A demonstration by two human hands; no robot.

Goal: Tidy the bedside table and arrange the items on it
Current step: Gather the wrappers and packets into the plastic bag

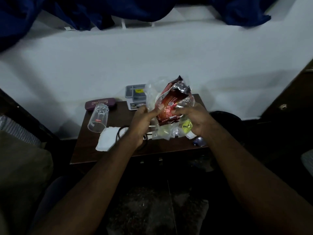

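Dark bedside table (105, 155), red wrapper (169, 106) pinched between fingers (157, 110) of both hands

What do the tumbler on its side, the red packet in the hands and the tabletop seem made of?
Tumbler: clear glass or plastic, see-through; cannot tell which. Red packet: thin plastic film, silvery inside, crinkled and shiny. Tabletop: dark wood or laminate, smooth, faint sheen.

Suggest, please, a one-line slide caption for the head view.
Left hand and right hand grip crumpled wrappers above the bedside table, beside a toppled glass.
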